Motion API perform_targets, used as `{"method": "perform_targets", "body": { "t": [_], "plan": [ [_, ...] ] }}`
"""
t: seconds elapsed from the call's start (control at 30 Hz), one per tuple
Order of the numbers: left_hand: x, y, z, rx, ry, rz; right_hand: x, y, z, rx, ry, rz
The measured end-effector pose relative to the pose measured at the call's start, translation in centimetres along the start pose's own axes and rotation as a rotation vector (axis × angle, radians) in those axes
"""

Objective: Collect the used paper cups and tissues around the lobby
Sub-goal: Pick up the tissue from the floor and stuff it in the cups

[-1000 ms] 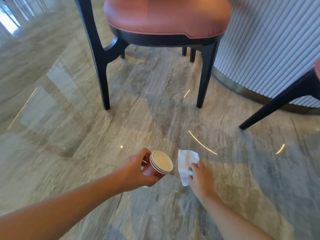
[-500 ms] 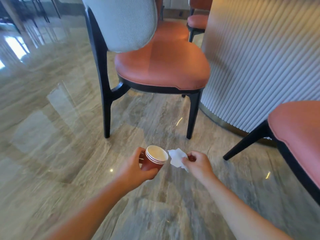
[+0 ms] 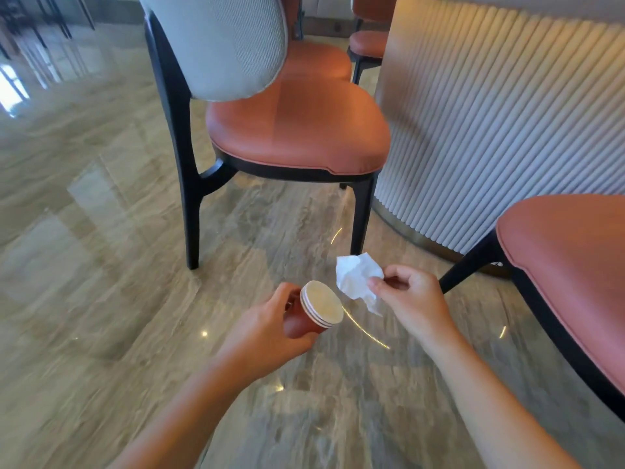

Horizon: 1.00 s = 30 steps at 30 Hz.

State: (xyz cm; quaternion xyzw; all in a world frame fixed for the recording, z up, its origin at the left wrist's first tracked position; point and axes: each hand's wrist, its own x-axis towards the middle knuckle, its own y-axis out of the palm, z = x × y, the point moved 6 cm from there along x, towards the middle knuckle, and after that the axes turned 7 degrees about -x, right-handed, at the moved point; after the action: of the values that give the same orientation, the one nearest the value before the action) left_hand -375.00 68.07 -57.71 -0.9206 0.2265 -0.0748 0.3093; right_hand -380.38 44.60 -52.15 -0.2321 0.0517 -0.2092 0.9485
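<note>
— Where's the cup sitting for you?

— In my left hand (image 3: 270,328). I've got the fingers wrapped round the red body of the cup (image 3: 316,311), and it's tipped so its mouth faces right and a little up. I count several white rims at the mouth, so it looks like a stack of nested cups, though I can't say how many. The inside reads pale; I can't tell whether anything is in it.

— And the tissue?

— The tissue (image 3: 358,280) is pinched between thumb and fingertips of my right hand (image 3: 411,299). It's crumpled, held up off the floor (image 3: 101,265), just beside the cup's mouth and slightly above it. The tissue's lower corner hangs close to the rim, but I see a sliver of floor between them, so apart, not touching.

— What can't you make out?

— My left palm hides most of the cup's wall and its base. The right fingers curl over the part of the tissue they grip. Ahead, a chair (image 3: 297,130) with an orange seat and grey back stands next to a ribbed column (image 3: 490,113); the column's top is cut off. A second seat (image 3: 575,265) runs out of the right edge. Far chairs at top left are blurred.
</note>
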Motion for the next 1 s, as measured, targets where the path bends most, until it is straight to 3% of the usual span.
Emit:
{"method": "perform_targets", "body": {
  "t": [0.17, 0.4, 0.57, 0.77, 1.0],
  "plan": [
    [-0.2, 0.9, -0.2, 0.029, 0.047, 0.040, -1.5, 2.4, 1.2, 0.012, -0.105, 0.152],
    [-0.3, 0.5, -1.3, -0.077, 0.075, 0.008, -1.6, 4.3, -0.2, -0.294, -0.219, 0.126],
    [-0.5, 0.2, -1.7, -0.129, 0.056, 0.013, -2.3, 4.6, 0.0, -0.162, -0.165, 0.286],
    [-0.7, -0.2, -2.0, -0.150, 0.017, 0.021, -2.4, 3.2, 1.7, -0.146, -0.339, 0.084],
    [-1.0, -0.7, -2.1, -0.203, -0.020, 0.015, -2.8, 2.8, 2.3, -0.168, -0.355, 0.119]
  ]
}}
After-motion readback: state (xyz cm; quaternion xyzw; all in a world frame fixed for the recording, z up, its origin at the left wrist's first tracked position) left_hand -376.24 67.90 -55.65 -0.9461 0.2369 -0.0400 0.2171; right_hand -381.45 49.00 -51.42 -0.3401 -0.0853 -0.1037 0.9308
